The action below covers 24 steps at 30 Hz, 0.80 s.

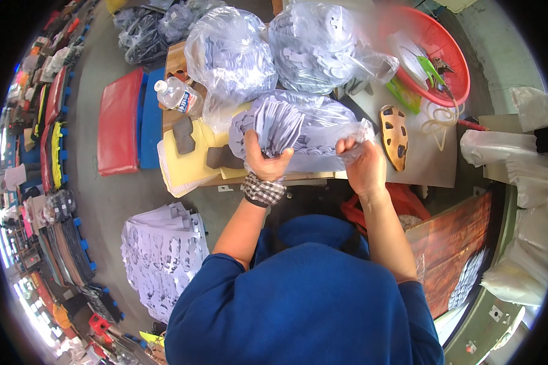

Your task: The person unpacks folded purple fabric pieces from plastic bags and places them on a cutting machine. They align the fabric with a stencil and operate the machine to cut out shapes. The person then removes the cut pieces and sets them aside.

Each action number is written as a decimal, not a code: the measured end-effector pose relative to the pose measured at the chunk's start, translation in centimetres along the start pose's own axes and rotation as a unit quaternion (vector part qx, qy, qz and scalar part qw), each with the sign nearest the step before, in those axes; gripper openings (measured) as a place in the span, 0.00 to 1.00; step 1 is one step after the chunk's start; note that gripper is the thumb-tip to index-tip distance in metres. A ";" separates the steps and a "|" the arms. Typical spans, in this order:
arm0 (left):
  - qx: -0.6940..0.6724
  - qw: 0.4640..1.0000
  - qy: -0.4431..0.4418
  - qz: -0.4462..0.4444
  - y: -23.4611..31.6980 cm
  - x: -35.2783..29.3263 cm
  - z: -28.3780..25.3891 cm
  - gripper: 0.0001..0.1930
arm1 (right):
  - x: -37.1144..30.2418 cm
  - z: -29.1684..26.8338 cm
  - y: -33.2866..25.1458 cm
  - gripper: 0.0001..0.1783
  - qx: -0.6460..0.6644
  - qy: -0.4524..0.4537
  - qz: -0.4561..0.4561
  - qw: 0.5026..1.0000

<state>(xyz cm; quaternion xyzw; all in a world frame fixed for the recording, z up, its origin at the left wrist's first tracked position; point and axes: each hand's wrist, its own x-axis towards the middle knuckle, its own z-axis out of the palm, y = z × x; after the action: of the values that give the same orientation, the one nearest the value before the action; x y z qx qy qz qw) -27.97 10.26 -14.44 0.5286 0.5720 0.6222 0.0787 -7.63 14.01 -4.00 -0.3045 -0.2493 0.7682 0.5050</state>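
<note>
A: What's at far L?
B: A clear bottle (184, 98) w/ white cap, then yellow sheets (189, 169) on the surface (433, 173); a dark grey piece (184, 136) lies atop, perhaps as a weight.

A: And the L hand?
B: The worker's L hand (265, 163), clamped round a fanned stack of lavender-grey cut pieces (279, 123), prob. so loose layers don't slip. Stack's at the L end of a clear bag (326, 114); can't tell if it's in or above it.

A: Which way's it point?
B: Fanned end faces away from the worker; long axis approx. front to back. The bag's runs L to R.

A: R hand?
B: R hand (366, 169) has fingertips pinched together on the bag's crumpled R end, prob. to steady the film. Beyond: a gold plate w/ dark holes (394, 131), long axis front to back, and a red basket (453, 45), set back, prob. for elbow room.
</note>
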 end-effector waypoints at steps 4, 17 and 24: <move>-0.038 0.999 0.028 0.018 1.5 0.1 0.3 0.38 | 0.3 0.4 -0.4 0.14 -0.037 0.055 -0.011 0.998; 0.057 0.991 -0.030 0.120 3.5 -1.1 -1.2 0.29 | 4.8 2.2 -3.0 0.07 -0.214 0.023 0.010 0.977; 0.037 0.983 -0.054 0.174 3.8 -3.2 -2.4 0.23 | 5.7 0.9 -3.6 0.26 0.045 0.017 0.243 0.969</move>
<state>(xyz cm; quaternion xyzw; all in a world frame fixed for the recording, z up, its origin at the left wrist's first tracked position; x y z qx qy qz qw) -26.50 5.22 -12.75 0.6554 0.4891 0.5752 -0.0196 -7.72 20.56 -2.11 -0.3457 -0.1247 0.8731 0.3203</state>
